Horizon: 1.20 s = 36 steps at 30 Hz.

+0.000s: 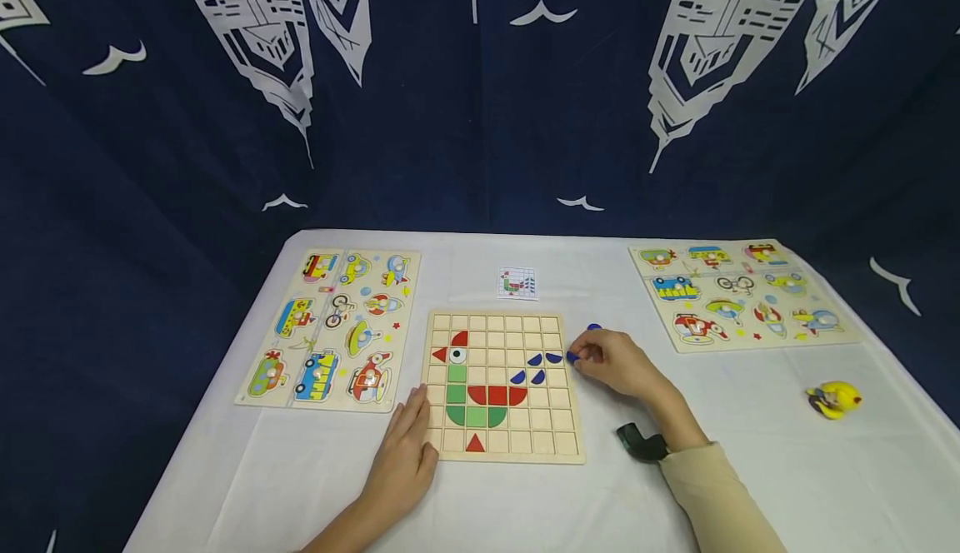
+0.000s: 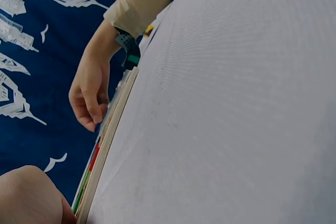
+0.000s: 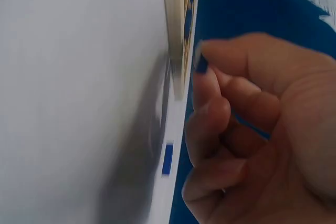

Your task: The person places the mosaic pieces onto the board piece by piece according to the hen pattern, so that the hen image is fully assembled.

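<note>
A wooden grid board point(image 1: 506, 321) lies mid-table, bearing a bird figure of red, green and blue pieces. Its head is a white square with an eye point(image 1: 457, 356), and several blue pieces point(image 1: 535, 360) sit at the right of the grid. My right hand point(image 1: 615, 361) pinches a small blue piece point(image 3: 201, 63) between thumb and index finger, beside the board's right edge. Another blue piece point(image 1: 594, 326) lies on the cloth just behind that hand. My left hand point(image 1: 405, 453) rests along the board's left edge, fingers extended.
A small picture card point(image 1: 517, 283) lies behind the board. Vehicle puzzle boards stand at left point(image 1: 408, 345) and back right point(image 1: 757, 328). A yellow toy duck point(image 1: 836, 400) sits at the right. A dark strap point(image 1: 642, 443) is around the right wrist. A navy patterned curtain point(image 1: 480, 120) hangs behind.
</note>
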Each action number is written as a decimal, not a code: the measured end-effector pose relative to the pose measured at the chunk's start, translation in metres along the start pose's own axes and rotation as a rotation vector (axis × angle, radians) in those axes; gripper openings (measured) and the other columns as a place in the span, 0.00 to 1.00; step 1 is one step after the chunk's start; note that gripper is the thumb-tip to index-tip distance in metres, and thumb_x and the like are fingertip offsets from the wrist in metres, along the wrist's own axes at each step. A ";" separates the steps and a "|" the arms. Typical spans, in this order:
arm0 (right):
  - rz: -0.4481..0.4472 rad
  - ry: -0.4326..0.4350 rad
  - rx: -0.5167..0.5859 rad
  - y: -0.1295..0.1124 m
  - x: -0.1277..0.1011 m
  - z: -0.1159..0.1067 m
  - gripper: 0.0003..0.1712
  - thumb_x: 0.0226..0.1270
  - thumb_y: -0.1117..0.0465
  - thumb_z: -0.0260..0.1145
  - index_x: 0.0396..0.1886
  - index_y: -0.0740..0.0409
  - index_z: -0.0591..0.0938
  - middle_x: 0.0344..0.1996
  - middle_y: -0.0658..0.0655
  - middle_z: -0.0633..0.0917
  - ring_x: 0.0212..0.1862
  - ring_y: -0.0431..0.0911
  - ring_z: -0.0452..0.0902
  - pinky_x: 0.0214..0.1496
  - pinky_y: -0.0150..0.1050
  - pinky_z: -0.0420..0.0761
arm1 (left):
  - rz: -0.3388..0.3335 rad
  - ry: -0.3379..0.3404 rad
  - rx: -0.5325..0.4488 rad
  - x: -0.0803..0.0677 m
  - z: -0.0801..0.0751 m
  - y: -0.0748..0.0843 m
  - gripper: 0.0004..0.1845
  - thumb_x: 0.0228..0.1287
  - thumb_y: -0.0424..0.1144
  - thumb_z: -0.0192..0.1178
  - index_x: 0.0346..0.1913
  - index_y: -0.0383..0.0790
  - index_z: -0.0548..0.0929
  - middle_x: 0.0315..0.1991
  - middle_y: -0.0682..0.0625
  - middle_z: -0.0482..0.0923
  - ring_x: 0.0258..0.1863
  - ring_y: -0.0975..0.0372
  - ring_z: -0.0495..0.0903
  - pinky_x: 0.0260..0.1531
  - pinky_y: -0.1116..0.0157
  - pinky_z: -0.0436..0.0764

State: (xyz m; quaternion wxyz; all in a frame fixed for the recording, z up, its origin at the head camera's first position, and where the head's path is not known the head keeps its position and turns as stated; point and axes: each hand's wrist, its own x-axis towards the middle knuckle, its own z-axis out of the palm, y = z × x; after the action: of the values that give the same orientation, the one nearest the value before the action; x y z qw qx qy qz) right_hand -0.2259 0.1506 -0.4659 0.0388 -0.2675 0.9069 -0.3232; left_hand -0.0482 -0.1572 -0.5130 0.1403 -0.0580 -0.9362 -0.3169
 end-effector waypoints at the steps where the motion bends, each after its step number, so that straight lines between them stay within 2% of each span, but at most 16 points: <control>1: -0.026 -0.031 0.026 -0.002 0.000 0.002 0.07 0.54 0.69 0.69 0.34 0.60 0.84 0.27 0.49 0.81 0.27 0.38 0.68 0.27 0.30 0.70 | 0.001 0.000 0.001 0.000 0.000 0.000 0.31 0.56 0.25 0.54 0.64 0.17 0.68 0.73 0.36 0.61 0.73 0.46 0.60 0.75 0.72 0.36; 4: -0.083 -0.103 0.077 -0.009 -0.002 0.006 0.08 0.54 0.70 0.69 0.35 0.60 0.84 0.27 0.48 0.81 0.26 0.36 0.67 0.27 0.29 0.69 | -0.001 -0.004 -0.003 0.000 0.000 0.000 0.31 0.56 0.25 0.54 0.65 0.17 0.67 0.73 0.36 0.60 0.73 0.45 0.59 0.74 0.74 0.34; 8: -0.091 -0.146 0.075 -0.016 -0.003 0.010 0.07 0.54 0.69 0.68 0.34 0.59 0.84 0.27 0.47 0.80 0.25 0.36 0.67 0.26 0.28 0.69 | -0.012 -0.014 -0.011 0.000 0.000 0.000 0.30 0.56 0.25 0.54 0.65 0.17 0.67 0.73 0.36 0.60 0.74 0.46 0.59 0.76 0.70 0.37; 12: -0.088 -0.135 0.037 -0.018 -0.002 0.012 0.07 0.53 0.68 0.69 0.33 0.57 0.84 0.26 0.46 0.79 0.25 0.36 0.67 0.26 0.28 0.68 | -0.015 -0.014 -0.012 0.000 -0.001 0.001 0.30 0.57 0.25 0.54 0.64 0.17 0.67 0.73 0.35 0.60 0.74 0.46 0.59 0.77 0.62 0.44; 18: -0.092 -0.112 0.037 -0.018 -0.002 0.011 0.08 0.52 0.69 0.70 0.33 0.58 0.84 0.26 0.47 0.80 0.25 0.36 0.67 0.26 0.28 0.68 | -0.006 -0.006 -0.005 0.000 -0.001 0.001 0.30 0.56 0.25 0.54 0.64 0.17 0.68 0.73 0.36 0.61 0.74 0.46 0.59 0.77 0.64 0.43; 25: -0.106 -0.131 0.063 -0.015 0.001 0.009 0.07 0.54 0.71 0.69 0.32 0.59 0.84 0.26 0.50 0.81 0.26 0.36 0.68 0.27 0.28 0.70 | -0.019 -0.004 -0.007 0.000 -0.002 0.001 0.30 0.55 0.25 0.54 0.63 0.16 0.68 0.72 0.35 0.61 0.73 0.45 0.60 0.72 0.49 0.56; 28: -0.059 -0.090 0.057 -0.010 0.002 0.001 0.05 0.56 0.70 0.68 0.33 0.60 0.85 0.27 0.51 0.81 0.28 0.38 0.70 0.29 0.29 0.71 | -0.017 -0.007 -0.006 0.000 -0.001 0.001 0.30 0.56 0.25 0.54 0.64 0.17 0.68 0.73 0.36 0.61 0.73 0.46 0.60 0.71 0.48 0.57; 33: 0.141 0.099 -0.090 0.003 0.003 -0.018 0.04 0.61 0.66 0.66 0.35 0.61 0.85 0.26 0.53 0.82 0.28 0.43 0.72 0.30 0.34 0.71 | 0.007 0.006 0.015 0.002 -0.001 0.000 0.30 0.55 0.26 0.55 0.63 0.18 0.69 0.72 0.36 0.63 0.73 0.46 0.61 0.70 0.47 0.59; 36: 0.239 0.119 -0.148 0.008 0.007 -0.025 0.07 0.62 0.64 0.65 0.38 0.63 0.85 0.27 0.55 0.83 0.29 0.45 0.74 0.31 0.36 0.71 | 0.007 0.010 0.013 0.002 -0.001 0.000 0.30 0.54 0.26 0.55 0.63 0.18 0.70 0.72 0.36 0.63 0.73 0.46 0.61 0.70 0.47 0.59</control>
State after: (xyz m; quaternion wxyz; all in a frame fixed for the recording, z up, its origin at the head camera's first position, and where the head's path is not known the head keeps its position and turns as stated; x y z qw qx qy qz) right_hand -0.2420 0.1660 -0.4501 0.0034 -0.1401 0.9543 -0.2640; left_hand -0.0498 -0.1583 -0.5118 0.1464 -0.0587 -0.9373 -0.3108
